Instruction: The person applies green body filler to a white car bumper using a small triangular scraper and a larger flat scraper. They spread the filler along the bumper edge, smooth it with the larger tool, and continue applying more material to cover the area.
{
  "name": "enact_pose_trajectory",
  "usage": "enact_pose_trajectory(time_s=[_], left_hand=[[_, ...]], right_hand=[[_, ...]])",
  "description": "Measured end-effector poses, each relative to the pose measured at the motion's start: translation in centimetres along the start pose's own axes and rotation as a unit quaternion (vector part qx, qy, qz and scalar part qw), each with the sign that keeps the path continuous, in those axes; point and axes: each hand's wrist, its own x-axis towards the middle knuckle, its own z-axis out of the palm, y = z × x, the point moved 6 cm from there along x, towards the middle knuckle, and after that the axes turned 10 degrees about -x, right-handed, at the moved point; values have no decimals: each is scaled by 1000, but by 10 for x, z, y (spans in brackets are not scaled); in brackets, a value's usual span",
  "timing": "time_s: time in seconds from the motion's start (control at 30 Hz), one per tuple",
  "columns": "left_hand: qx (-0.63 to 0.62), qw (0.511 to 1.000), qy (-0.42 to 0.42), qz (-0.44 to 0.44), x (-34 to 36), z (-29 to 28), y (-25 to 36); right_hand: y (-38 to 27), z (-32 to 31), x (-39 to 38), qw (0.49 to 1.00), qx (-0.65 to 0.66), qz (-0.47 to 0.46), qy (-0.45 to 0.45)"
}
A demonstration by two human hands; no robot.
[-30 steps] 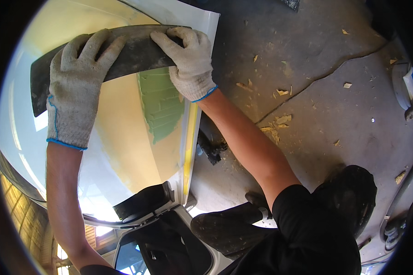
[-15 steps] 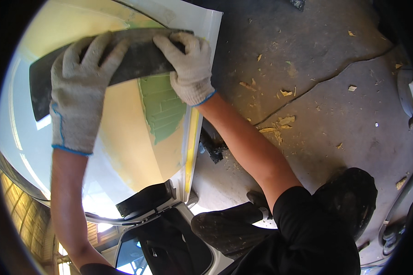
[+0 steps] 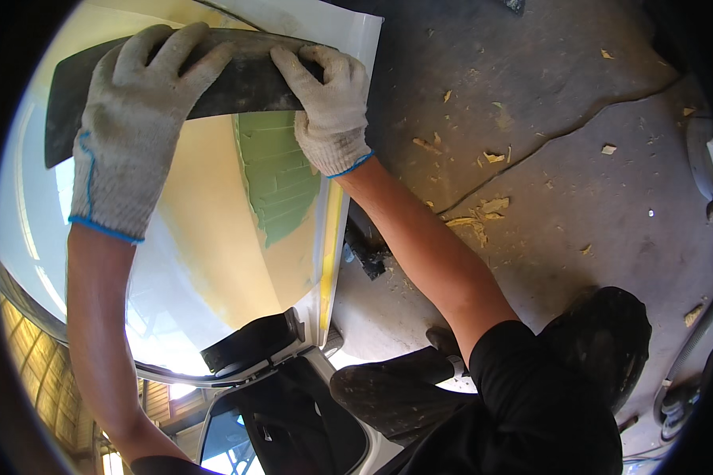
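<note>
A long, black, flexible spreader [image 3: 249,87] lies across a curved white car panel [image 3: 154,297], its left end bending downward. My left hand [image 3: 127,134], in a white knit glove with a blue cuff edge, grips its left half, fingers spread over its face and far edge. At the right end, my gloved right hand [image 3: 329,99] holds it with thumb and fingers. Just below the spreader, a patch of green filler [image 3: 276,182] with ridged streaks covers part of a smooth yellowish filler area [image 3: 210,206]. The spreader's underside is hidden.
Yellow tape [image 3: 328,261] runs along the panel's right edge. Beyond it, a concrete floor [image 3: 547,222] carries yellowish scraps [image 3: 493,206] and a dark cable [image 3: 547,148]. A vehicle door opening with a dark trim panel [image 3: 309,404] sits at the bottom, beside my knee.
The spreader has moved away from me across the panel, its left side most. My left hand has gone up with it; my right hand has shifted only slightly.
</note>
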Motion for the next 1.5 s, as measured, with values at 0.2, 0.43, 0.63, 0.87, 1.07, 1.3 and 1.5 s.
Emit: enact_pose_trajectory(time_s=[0.2, 0.43, 0.63, 0.87, 1.07, 1.3, 1.5], left_hand=[[-61, 998, 0, -32, -30, 15, 40], [-77, 997, -14, -28, -23, -8, 48], [-30, 999, 8, 31, 18, 3, 20], [-57, 998, -28, 3, -8, 13, 54], [-45, 999, -16, 10, -4, -7, 47], [-13, 998, -53, 20, 20, -2, 29], [-89, 986, -143, -4, -23, 12, 66]], right_hand=[[7, 7, -54, 998, 24, 4, -56], [10, -13, -54, 999, 37, 18, -35], [11, -4, -34, 995, 50, 82, 3], [12, 5, -75, 991, 70, 98, -65], [17, -11, -57, 995, 63, 65, -35], [3, 1, -51, 993, 60, 103, -25], [3, -10, -101, 988, 44, 89, -119]])
